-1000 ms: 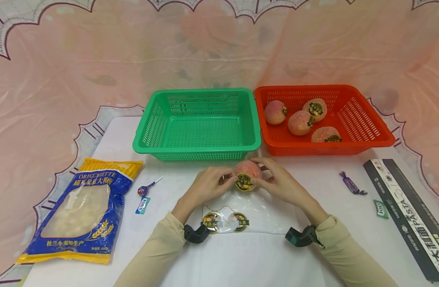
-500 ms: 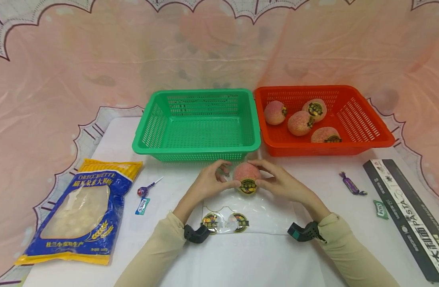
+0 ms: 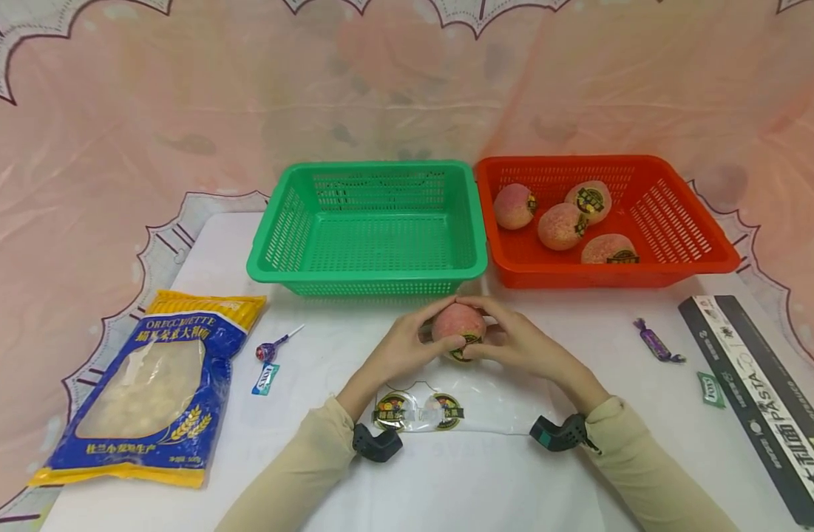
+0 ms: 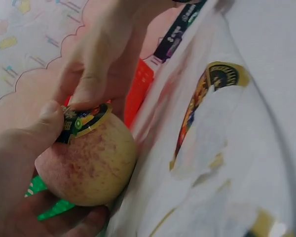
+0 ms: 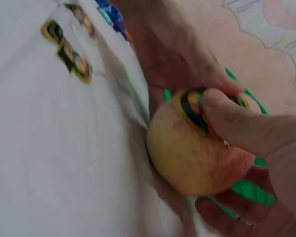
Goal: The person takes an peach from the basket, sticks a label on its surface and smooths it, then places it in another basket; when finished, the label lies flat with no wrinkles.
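Observation:
A pinkish peach (image 3: pixel 458 321) with a black-and-gold sticker stands just in front of the baskets. My left hand (image 3: pixel 407 343) holds its left side, and my right hand (image 3: pixel 523 336) holds the right. Both thumbs press on the sticker (image 4: pixel 84 121), as the wrist views show, while the other fingers curl round the fruit. Yellower skin of the peach (image 5: pixel 187 153) faces the table in the right wrist view. Close by, toward me, lies a clear sheet (image 3: pixel 506 410) bearing two round stickers (image 3: pixel 449 411).
Behind my hands is a green basket (image 3: pixel 367 276). Beside it, a red basket (image 3: pixel 593 279) holds several stickered peaches (image 3: pixel 561 227). A pasta bag (image 3: pixel 140 391), a lollipop (image 3: pixel 265 351) and a small sachet (image 3: pixel 265 379) lie left; a purple candy (image 3: pixel 656 343), green sachet (image 3: pixel 710 389) and pasta box (image 3: pixel 759 406) right.
My left fingers came off the peach half a second ago and now close round it again, thumb on the sticker. The right hand keeps its hold. The view has shifted slightly.

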A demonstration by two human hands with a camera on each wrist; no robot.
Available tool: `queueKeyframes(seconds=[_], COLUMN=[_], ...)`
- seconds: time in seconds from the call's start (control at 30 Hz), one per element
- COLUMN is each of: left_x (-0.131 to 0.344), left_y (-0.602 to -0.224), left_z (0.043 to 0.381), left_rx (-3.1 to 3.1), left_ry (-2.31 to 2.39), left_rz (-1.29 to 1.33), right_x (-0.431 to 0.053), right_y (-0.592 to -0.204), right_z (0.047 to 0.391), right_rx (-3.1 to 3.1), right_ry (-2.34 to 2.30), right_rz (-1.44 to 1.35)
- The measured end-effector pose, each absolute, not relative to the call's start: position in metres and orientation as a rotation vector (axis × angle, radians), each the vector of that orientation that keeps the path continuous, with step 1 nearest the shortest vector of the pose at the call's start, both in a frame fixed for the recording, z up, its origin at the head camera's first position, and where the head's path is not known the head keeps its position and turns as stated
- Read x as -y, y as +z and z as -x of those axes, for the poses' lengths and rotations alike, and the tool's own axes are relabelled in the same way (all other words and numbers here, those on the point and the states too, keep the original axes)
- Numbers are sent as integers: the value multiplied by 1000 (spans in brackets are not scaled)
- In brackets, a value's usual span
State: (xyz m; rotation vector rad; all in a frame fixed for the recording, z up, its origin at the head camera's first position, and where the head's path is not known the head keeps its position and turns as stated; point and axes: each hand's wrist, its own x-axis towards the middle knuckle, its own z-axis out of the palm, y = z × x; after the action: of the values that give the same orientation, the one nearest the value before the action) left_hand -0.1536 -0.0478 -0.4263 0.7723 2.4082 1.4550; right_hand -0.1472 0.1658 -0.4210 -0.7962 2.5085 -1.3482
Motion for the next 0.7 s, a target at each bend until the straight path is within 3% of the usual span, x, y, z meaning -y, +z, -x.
queueKeyframes(seconds=[0.2,0.7], left_x=[51,47], left_y=[-410,-435], left_z=[150,156], left_rx=[-2352,-2646], left_ry=[1461,1198], left_rz=[-840,-987], right_x=[-168,-174], right_y=[-422,-430], right_z=[149,156], right_rx=[-2573,-2520], right_ry=[-1272,-1366], right_rz=[885,884])
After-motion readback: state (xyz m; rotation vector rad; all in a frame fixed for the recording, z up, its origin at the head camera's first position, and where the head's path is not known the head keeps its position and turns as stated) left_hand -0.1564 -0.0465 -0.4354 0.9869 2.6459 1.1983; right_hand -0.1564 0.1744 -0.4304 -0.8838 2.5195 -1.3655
